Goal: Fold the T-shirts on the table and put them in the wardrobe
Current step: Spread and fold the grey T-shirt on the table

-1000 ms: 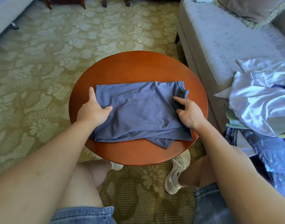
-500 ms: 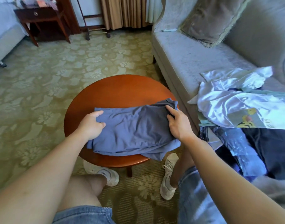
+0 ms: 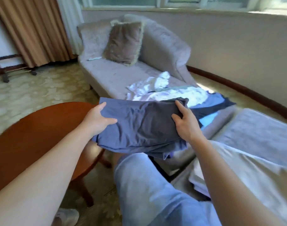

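– Blue-grey cloth fills both your hands: one folded T-shirt [image 3: 139, 126], held up off the surface [image 3: 33, 136].

– Where exactly do you have it?

– You hold it over your knee [image 3: 147, 185], between the round wooden surface on your left and the sofa [image 3: 106, 74] ahead. Its near left corner overlaps the surface's rim from this angle; whether they touch, you cannot tell from here.

– And your left hand [image 3: 97, 119]?

– Its grip pinches the shirt's left edge. Your thumb lies flat on top, one finger runs along the edge, and the other fingers are hidden under the cloth.

– Your right hand [image 3: 186, 123]?

– That grip is closed on the right side. The thumb presses on top and the fingers curl over the far right corner, bunching the fabric there.

– Now count what you have around you.

– You have two hands on one shirt, and one surface with bare wood showing. One sofa carries one fringed cushion [image 3: 123, 41] leaning upright against its back. A heap of clothes [image 3: 164, 93] lies on the seat beyond the shirt, with white, pale blue and dark pieces tangled too closely to count. One pale shoe [image 3: 67, 216] shows at the bottom edge, beside your left forearm.
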The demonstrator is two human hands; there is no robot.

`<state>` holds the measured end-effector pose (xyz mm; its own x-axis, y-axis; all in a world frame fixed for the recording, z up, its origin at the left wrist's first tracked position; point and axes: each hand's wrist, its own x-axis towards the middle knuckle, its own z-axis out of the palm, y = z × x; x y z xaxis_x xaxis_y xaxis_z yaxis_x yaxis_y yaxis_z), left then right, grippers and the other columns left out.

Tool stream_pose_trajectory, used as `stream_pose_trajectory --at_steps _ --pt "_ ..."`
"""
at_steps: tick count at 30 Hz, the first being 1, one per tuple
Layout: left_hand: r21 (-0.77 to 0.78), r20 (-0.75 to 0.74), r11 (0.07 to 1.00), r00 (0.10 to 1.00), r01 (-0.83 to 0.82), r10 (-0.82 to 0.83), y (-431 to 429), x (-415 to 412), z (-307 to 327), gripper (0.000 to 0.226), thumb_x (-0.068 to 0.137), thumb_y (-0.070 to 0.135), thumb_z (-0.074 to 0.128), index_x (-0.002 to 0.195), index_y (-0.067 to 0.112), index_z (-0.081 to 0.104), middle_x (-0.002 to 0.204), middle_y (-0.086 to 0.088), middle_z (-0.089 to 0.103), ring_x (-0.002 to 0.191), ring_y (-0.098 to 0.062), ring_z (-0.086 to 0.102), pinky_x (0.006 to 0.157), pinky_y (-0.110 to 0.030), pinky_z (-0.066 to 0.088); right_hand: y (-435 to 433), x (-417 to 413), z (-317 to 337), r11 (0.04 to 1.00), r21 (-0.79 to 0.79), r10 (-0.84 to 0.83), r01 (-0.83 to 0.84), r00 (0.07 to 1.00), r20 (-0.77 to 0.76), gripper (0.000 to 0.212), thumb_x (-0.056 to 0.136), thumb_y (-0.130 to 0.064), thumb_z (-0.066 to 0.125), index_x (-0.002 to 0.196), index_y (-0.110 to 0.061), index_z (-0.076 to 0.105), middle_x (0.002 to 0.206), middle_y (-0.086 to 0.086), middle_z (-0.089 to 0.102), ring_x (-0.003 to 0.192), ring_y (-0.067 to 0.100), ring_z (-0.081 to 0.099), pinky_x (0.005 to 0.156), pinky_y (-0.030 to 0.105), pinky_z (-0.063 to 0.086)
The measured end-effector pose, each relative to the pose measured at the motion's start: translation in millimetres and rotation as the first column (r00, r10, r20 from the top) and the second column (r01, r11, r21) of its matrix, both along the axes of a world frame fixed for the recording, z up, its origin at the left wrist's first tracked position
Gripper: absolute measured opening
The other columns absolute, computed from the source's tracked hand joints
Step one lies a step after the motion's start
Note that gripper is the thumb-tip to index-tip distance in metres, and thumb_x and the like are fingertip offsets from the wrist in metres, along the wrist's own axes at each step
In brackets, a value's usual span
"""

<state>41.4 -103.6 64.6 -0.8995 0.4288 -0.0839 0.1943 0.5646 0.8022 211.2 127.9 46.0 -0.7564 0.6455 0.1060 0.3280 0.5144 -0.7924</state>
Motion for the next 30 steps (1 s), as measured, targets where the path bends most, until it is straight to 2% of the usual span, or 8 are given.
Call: stream_pose_trajectory --at_steps 3,6,10,15,19,23,26,30 --pt "0.011 0.039 0.994 0.993 0.113 -0.113 54 27 -7 0.085 0.081 0.018 0.079 0.152 0.018 0.032 0.157 -0.002 0.031 0.143 -0.02 0.031 0.112 -0.036 0.034 34 64 2 0.992 -0.011 -0.126 0.126 0.992 -0.03 0.054 0.099 -0.013 0.05 0.15 -0.02 0.035 0.149 0.008 0.039 0.136 0.022 0.038 0.097 0.015 0.025" --pt "0.05 0.104 0.969 0.963 0.243 -0.247 108 60 -11 0.089 0.078 0.019 0.081 0.152 0.022 0.031 0.155 -0.001 0.034 0.139 -0.021 0.038 0.11 -0.042 0.039 61 125 4 0.971 -0.045 -0.235 0.233 0.971 -0.048 0.054 0.1 -0.012 0.048 0.151 -0.021 0.034 0.153 0.003 0.036 0.138 0.019 0.036 0.101 0.02 0.031" --pt "0.101 0.123 0.908 0.9 0.407 -0.418 176 110 -11 0.09 0.079 0.019 0.081 0.152 0.022 0.03 0.158 0.0 0.027 0.14 -0.021 0.036 0.109 -0.043 0.041 88 196 11 0.92 -0.063 -0.39 0.387 0.92 -0.042 0.053 0.101 -0.013 0.048 0.151 -0.024 0.033 0.153 0.001 0.036 0.131 0.016 0.042 0.084 0.017 0.033" --pt "0.114 0.158 0.843 0.828 0.526 -0.539 236 163 -19 0.084 0.085 0.015 0.075 0.154 0.02 0.027 0.156 -0.002 0.032 0.135 -0.024 0.043 0.103 -0.04 0.045 110 275 4 0.829 -0.039 -0.56 0.558 0.828 -0.033 0.054 0.099 -0.01 0.049 0.151 -0.021 0.034 0.153 0.003 0.037 0.14 0.02 0.033 0.097 0.018 0.028" --pt "-0.147 0.132 0.772 0.786 0.618 -0.604 251 190 -63 0.076 0.091 0.017 0.067 0.154 0.015 0.025 0.161 -0.004 0.019 0.144 -0.024 0.028 0.104 -0.03 0.035 114 312 -48 0.8 -0.067 -0.57 0.596 0.79 0.225 0.057 0.098 -0.009 0.05 0.151 -0.017 0.032 0.156 0.009 0.03 0.142 0.028 0.031 0.109 0.029 0.027" --pt "-0.504 0.189 0.476 0.63 0.721 -0.753 230 187 -109 0.071 0.09 0.041 0.063 0.151 0.025 0.03 0.162 -0.004 0.009 0.15 -0.026 0.007 0.116 -0.039 0.022 105 333 -89 0.788 0.005 -0.507 0.616 0.644 0.574 0.06 0.096 -0.024 0.055 0.151 -0.027 0.032 0.162 0.01 0.003 0.145 0.037 0.018 0.117 0.044 0.021" --pt "-0.539 0.147 0.516 0.678 0.666 -0.721 222 170 -110 0.077 0.09 0.049 0.061 0.153 0.019 0.027 0.16 -0.008 0.02 0.146 -0.027 0.023 0.115 -0.04 0.028 106 316 -80 0.767 0.132 -0.594 0.628 0.616 0.518 0.055 0.095 -0.034 0.054 0.148 -0.031 0.037 0.163 0.008 -0.001 0.147 0.035 0.011 0.118 0.05 0.016" --pt "-0.571 0.019 0.571 0.706 0.589 -0.708 217 149 -100 0.071 0.093 0.048 0.057 0.152 0.021 0.028 0.156 -0.008 0.031 0.14 -0.03 0.034 0.11 -0.043 0.035 112 256 -58 0.802 0.23 -0.595 0.552 0.703 0.39 0.043 0.096 -0.034 0.053 0.138 -0.028 0.051 0.16 0.007 0.017 0.146 0.029 0.015 0.119 0.054 0.006"
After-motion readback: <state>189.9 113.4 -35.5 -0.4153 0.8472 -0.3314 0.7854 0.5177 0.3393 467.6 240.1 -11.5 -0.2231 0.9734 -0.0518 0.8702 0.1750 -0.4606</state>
